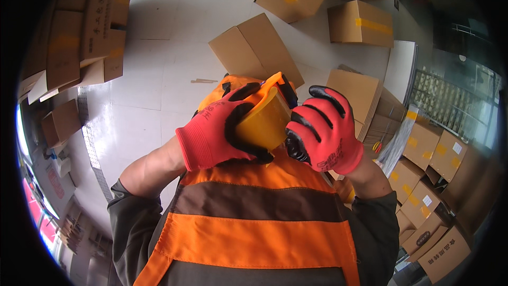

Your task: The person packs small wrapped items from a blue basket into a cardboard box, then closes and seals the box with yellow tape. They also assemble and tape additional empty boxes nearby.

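Observation:
My left hand (212,127), in a red knit glove with a black coated palm, grips a wide roll of yellow packing tape (268,121). An orange tape dispenser (273,82) with a dark front edge is fitted over the roll's far side. At the roll's right side is my right hand (327,131), gloved the same way. Its fingers are curled in, the index finger standing a little apart. The right thumb and whatever may lie between the fingertips are hidden. Both hands are in front of an orange and brown apron (258,240) on my body.
A cardboard box (258,47) stands on the pale floor (151,67) just ahead. More taped boxes (361,24) are at the far right. Flattened cardboard (353,91) leans at my right, near scissors (378,146) and stacked cartons (422,147). Tall box stacks (99,28) rise at the left.

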